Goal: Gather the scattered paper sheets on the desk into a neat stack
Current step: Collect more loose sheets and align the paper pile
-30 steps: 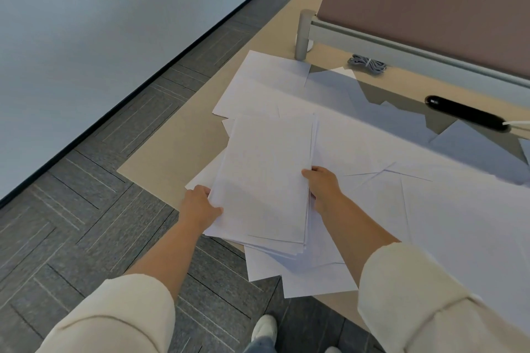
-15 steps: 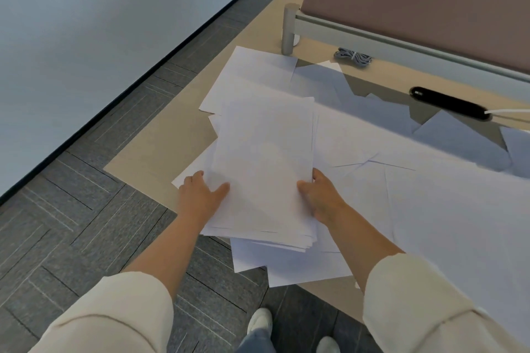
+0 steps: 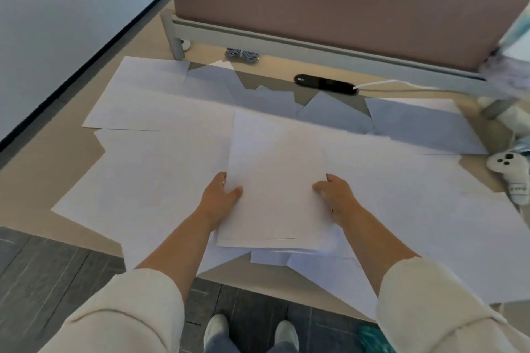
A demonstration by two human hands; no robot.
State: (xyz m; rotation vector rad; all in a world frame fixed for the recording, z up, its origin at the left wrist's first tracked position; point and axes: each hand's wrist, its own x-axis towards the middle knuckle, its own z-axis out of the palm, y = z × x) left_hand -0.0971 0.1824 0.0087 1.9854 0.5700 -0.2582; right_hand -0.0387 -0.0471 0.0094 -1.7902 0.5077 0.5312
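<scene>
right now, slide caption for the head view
Left hand and right hand grip the paper stack by its side edges, amid loose sheets scattered across the desk.

The head camera looks down, close, perhaps slightly forward, over the desk (image 3: 34, 180).

A pinkish-brown partition panel (image 3: 329, 0) stands upright along the far side, seated in a pale grey rail (image 3: 286, 46) that ends at the left on a round grey post (image 3: 177, 43); just before the rail lies a coiled grey cable (image 3: 241, 54); to its right sits a black oval cable port (image 3: 325, 84), a white cord (image 3: 401, 84) leaving its right end; a white handheld controller (image 3: 513, 178) lies at the right edge; grey carpet tiles (image 3: 43, 275) meet a pale wall (image 3: 57, 8); a pair of white shoes (image 3: 216, 327) stands on the floor
</scene>
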